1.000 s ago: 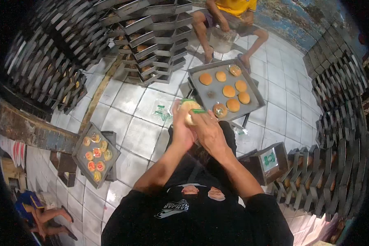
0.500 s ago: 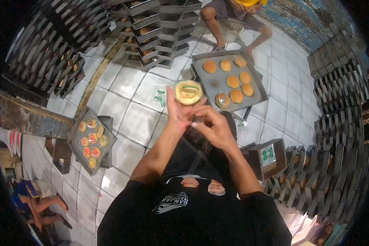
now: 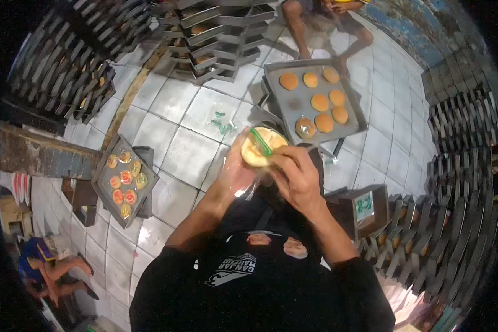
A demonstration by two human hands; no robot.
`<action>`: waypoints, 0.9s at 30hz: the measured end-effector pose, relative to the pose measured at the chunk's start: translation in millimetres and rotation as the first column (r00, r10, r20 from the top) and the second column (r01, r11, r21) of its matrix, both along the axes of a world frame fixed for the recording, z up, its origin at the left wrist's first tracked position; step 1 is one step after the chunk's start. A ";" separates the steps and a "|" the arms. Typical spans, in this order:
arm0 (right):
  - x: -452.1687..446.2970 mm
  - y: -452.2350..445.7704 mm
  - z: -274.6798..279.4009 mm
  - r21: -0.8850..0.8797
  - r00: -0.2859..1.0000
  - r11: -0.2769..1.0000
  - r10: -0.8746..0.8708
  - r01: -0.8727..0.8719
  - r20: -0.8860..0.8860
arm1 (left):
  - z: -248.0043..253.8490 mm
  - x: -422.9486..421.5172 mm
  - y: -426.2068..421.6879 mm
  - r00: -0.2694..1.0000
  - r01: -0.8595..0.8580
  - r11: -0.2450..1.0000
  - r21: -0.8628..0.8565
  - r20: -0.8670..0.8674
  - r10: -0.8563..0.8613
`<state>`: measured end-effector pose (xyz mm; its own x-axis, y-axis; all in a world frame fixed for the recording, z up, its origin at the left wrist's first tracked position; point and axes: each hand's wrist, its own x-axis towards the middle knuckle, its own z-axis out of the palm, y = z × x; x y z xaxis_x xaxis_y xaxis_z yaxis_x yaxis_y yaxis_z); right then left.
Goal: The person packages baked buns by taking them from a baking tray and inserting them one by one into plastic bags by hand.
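Observation:
A round pale bun (image 3: 254,156) in a clear plastic wrapper with a green printed strip is held up in front of my body. My left hand (image 3: 237,170) is closed around its left side and underneath. Pinched at the lower right edge of the bun, my right hand (image 3: 300,176) has its fingertips on the wrapper. Loose clear plastic hangs below the bun between my hands. Just beyond, a metal tray (image 3: 351,128) carries several golden buns (image 3: 319,103), at least one of them wrapped.
Flat plastic wrappers (image 3: 221,123) lie on the tiled floor. At left, another tray (image 3: 106,191) holds several wrapped, topped buns. A box (image 3: 346,217) with green-printed wrappers sits right. Stacked trays (image 3: 216,41) stand ahead and both sides. Two other people sit nearby, one ahead (image 3: 299,27), one lower left.
The bun has come nearer my body and turned, its green strip now slanting. My right hand has moved from beneath it to its lower right edge.

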<state>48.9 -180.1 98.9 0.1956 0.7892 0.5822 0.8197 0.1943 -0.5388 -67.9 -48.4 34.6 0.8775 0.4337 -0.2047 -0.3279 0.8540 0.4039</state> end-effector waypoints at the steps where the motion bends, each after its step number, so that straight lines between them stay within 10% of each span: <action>1: 8.6 5.7 -6.6 -0.032 0.996 0.999 -0.039 0.037 -0.078 | 1.7 7.2 8.5 0.960 -0.101 0.958 0.270 -0.227 0.165; 2: 19.6 11.8 -17.4 -0.069 0.986 0.996 -0.070 0.061 -0.149 | 4.3 13.4 16.1 0.843 -0.138 0.836 0.532 -0.380 0.381; 4: 41.2 23.6 -31.5 -0.413 0.798 0.906 -0.313 0.088 -0.515 | -13.4 16.5 30.9 0.926 -0.091 0.838 0.539 -0.263 0.270; 8: 55.4 39.0 -47.1 -0.223 0.883 0.943 -0.315 0.248 -0.347 | -10.6 31.9 29.2 0.912 -0.008 0.817 0.576 -0.332 0.243; 10: 58.0 37.9 -42.7 -0.146 0.939 0.955 -0.283 0.257 -0.195 | -30.0 41.5 38.0 0.893 -0.088 0.447 0.890 -0.128 0.431; 12: 52.3 37.7 -36.0 -0.147 0.968 0.959 -0.250 0.243 -0.029 | -27.8 45.9 32.7 0.889 -0.146 0.437 0.888 -0.076 0.451; 14: 51.7 40.2 -29.6 -0.055 0.968 0.967 -0.248 0.247 -0.019 | -12.0 42.7 26.8 0.856 -0.182 0.687 0.704 -0.230 0.463; 16: 59.0 41.6 -24.6 -0.214 0.864 0.963 -0.245 0.164 -0.440 | 0.7 44.8 23.3 0.851 -0.280 0.733 0.620 -0.193 0.488; 17: 61.8 44.3 -17.9 -0.398 0.591 0.915 -0.356 0.063 -0.724 | 2.0 46.0 24.9 0.832 -0.282 0.749 0.599 -0.235 0.502; 19: 61.0 34.7 -25.0 -0.350 0.512 0.936 -0.316 0.032 -0.799 | 0.8 47.0 25.1 0.800 -0.343 0.771 0.537 -0.263 0.539; 21: 55.9 35.8 -13.0 -0.199 0.481 0.976 -0.135 -0.085 -0.866 | 5.6 38.4 27.6 0.790 -0.303 0.751 0.587 -0.285 0.542; 24: 62.7 45.3 -10.7 -0.394 0.569 0.917 -0.359 0.067 -0.740 | -7.0 32.2 29.4 0.768 -0.249 0.716 0.652 -0.318 0.556; 25: 75.1 48.7 -18.8 -0.271 0.298 0.962 -0.249 -0.033 -0.921 | -8.0 33.4 34.5 0.742 -0.283 0.664 0.693 -0.280 0.609; 27: 78.4 37.9 -24.8 -0.261 0.276 0.963 -0.234 -0.066 -0.932 | -6.4 23.9 32.9 0.716 -0.261 0.543 0.798 -0.217 0.664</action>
